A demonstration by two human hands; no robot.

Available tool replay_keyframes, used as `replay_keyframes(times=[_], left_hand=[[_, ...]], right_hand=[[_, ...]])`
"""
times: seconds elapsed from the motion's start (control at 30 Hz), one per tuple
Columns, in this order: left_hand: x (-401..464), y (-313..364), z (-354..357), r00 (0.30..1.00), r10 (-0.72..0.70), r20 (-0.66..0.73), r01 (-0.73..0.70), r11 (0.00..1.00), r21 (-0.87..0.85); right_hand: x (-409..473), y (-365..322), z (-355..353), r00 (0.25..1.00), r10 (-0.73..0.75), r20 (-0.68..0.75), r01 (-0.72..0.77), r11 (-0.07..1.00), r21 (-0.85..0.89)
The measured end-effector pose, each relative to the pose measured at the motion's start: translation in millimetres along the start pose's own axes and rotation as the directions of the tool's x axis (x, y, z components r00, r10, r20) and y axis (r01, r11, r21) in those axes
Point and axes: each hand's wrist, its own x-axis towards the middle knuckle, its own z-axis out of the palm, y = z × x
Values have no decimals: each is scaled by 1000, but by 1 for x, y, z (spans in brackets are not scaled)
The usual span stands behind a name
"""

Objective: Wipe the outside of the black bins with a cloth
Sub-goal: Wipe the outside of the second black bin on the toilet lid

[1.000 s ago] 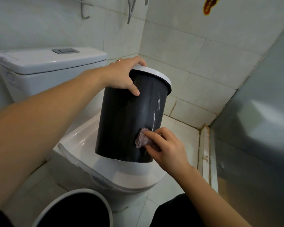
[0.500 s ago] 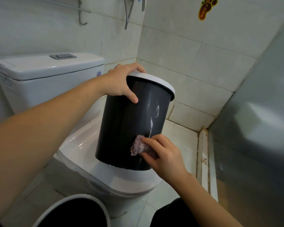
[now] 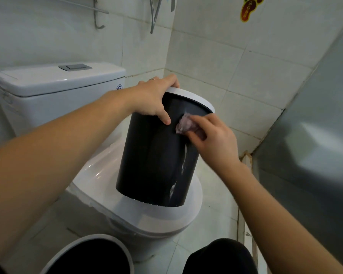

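Observation:
A black bin point(image 3: 152, 161) with a white rim stands tilted on the closed toilet lid point(image 3: 99, 186). My left hand point(image 3: 154, 99) grips its rim from above, thumb down the outer wall. My right hand point(image 3: 212, 139) pinches a small crumpled purple cloth point(image 3: 183, 126) and presses it against the bin's upper side, just under the rim. Wet streaks run down the bin's wall below the cloth. A second black bin point(image 3: 87, 256) with a white rim shows at the bottom edge.
The toilet cistern point(image 3: 53, 84) stands behind at the left. Tiled walls close the corner behind the bin. A grey panel point(image 3: 309, 155) rises at the right. My dark-clothed knee point(image 3: 220, 256) is at the bottom, over the tiled floor.
My right hand has slid the cloth up the bin's side, from near the bottom to just under the rim. My left hand keeps its grip on the rim.

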Motion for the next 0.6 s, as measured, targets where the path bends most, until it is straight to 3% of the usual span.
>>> replay_keyframes(times=[0.1,0.3,0.47,0.6], left_hand=[[-1,1,1,1000,3,-11,-3,1000,28],[-4,-3,-4,1000,-15,4,14,999,36],[-3,3,-2,1000,3,6,-3,998,58],[-4,2,-4,1000,4,26,-5,998,56]], right_hand=[[15,3,0,999,31,7,-31,999,14],[-14,-5,5,985,-161,68,160,987,22],[15,-12,5,1000,26,-17,-26,999,31],[23,-10,3,998,71,-1,-71,996,46]])
